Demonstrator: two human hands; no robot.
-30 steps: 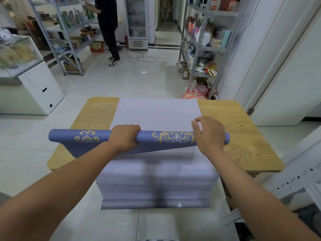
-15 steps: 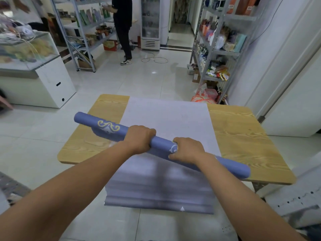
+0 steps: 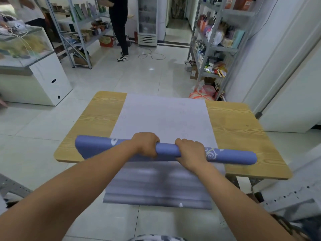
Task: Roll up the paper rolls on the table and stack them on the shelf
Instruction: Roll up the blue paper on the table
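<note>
A blue paper roll (image 3: 167, 151) with pale swirl patterns lies across the near part of the wooden table (image 3: 243, 136). My left hand (image 3: 146, 144) grips it near the middle and my right hand (image 3: 190, 151) grips it just to the right. The roll's left end looks loose and flared, its right end is tight. Under it a pale lilac sheet (image 3: 165, 117) runs from the table's far edge over the near edge and hangs toward the floor.
A metal shelf (image 3: 217, 47) full of goods stands at the right beyond the table. Another shelf (image 3: 76, 32) stands at the back left, with a person (image 3: 119, 26) in black beside it. A white glass-topped counter (image 3: 34, 73) is at the left. Tiled floor surrounds the table.
The roll swung from level to slanted and is now nearly level again. My right hand went from resting on the roll to gripping it, and both hands moved closer together.
</note>
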